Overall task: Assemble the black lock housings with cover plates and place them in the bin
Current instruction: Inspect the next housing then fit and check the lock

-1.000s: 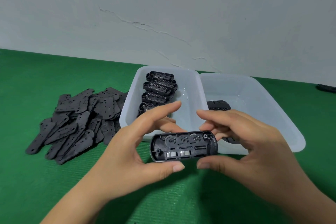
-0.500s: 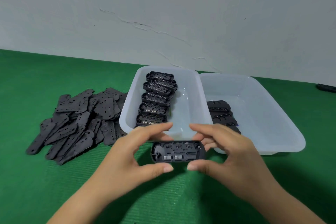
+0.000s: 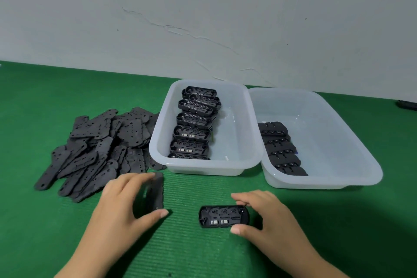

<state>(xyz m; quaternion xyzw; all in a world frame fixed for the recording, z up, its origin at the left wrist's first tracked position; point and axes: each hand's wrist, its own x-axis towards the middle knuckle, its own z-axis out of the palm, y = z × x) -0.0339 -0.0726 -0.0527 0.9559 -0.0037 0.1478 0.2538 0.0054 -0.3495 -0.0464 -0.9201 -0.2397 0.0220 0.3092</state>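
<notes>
Free lane — I see bare green mat (image 3: 187, 189) between my two hands, running up to the near wall of the left bin (image 3: 203, 168). Left side blocked by the cover plate pile (image 3: 97, 149); right side by the second bin (image 3: 320, 184) — both bins touching, no gap.

Cracked grey wall (image 3: 203, 18); green ribbed mat (image 3: 45, 88).

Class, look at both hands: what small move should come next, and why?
Probably bring the cover plate, pinched in the left hand, across onto the housing. The right hand steadies that housing on the mat, open side up and uncovered.
</notes>
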